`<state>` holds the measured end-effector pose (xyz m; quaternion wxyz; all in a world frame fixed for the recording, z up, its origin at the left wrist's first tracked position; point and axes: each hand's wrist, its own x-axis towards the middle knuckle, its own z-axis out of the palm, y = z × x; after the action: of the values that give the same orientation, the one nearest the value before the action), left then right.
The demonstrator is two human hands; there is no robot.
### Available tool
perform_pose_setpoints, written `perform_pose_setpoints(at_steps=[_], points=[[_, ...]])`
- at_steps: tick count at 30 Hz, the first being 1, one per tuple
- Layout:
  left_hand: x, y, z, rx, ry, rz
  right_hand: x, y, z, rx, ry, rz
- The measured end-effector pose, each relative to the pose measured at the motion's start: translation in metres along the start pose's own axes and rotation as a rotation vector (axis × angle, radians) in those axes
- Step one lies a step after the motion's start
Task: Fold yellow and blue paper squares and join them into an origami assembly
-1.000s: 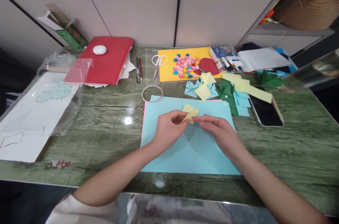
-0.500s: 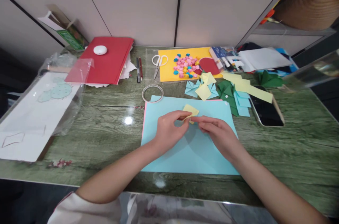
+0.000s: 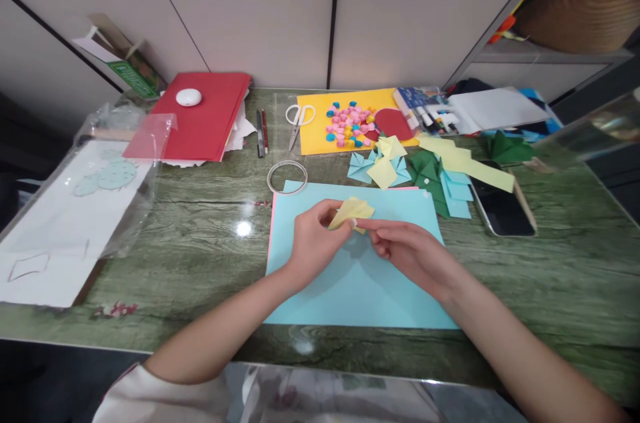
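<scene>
My left hand (image 3: 317, 242) is closed on a piece of folded yellow paper (image 3: 347, 212), thumb in front and fingers behind. My right hand (image 3: 407, 246) comes in from the right with its index finger stretched out to the paper, the other fingers loosely curled. A small whitish bit, too small to name, shows where the right index fingertip meets the left thumb. Both hands are over a light blue sheet (image 3: 320, 300), which has a pink edge showing under it. Just beyond lie folded pieces of light blue paper (image 3: 361, 166) and yellow paper (image 3: 383, 172).
Behind are a tape ring (image 3: 287, 177), white-handled scissors (image 3: 295, 126), and a yellow sheet (image 3: 313, 143) bearing small coloured balls (image 3: 350, 123). Green folded paper (image 3: 430, 186) and a phone (image 3: 505, 206) are at right; a red folder (image 3: 195, 126) and a drawing (image 3: 45, 230) at left.
The yellow paper has tilted in my left hand, so more of its face shows. My right index finger has moved slightly left, up to the left thumb.
</scene>
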<state>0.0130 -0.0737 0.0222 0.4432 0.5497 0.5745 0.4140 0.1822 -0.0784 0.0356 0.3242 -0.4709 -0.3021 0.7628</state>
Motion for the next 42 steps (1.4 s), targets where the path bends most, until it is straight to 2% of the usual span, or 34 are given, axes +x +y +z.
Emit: perform_pose_setpoints(at_steps=[14,19,25,33,38,42], points=[[0.001,-0.005,0.004,-0.014,0.04,0.016,-0.006,-0.008,-0.002,0.118,-0.091,0.113],[0.002,-0.003,0.003,-0.072,0.028,-0.045,-0.008,-0.011,-0.002,0.12,-0.09,0.149],[0.003,0.0,0.004,-0.164,-0.009,-0.103,-0.015,-0.019,-0.002,0.045,-0.156,0.17],[0.006,0.001,-0.003,-0.205,0.018,-0.076,-0.012,-0.017,-0.005,0.071,-0.096,0.211],[0.006,0.003,-0.007,-0.422,-0.089,-0.187,-0.011,-0.013,-0.004,-0.038,-0.146,0.166],[0.003,0.009,-0.007,-0.505,-0.175,-0.251,-0.01,-0.009,-0.002,-0.152,-0.097,0.05]])
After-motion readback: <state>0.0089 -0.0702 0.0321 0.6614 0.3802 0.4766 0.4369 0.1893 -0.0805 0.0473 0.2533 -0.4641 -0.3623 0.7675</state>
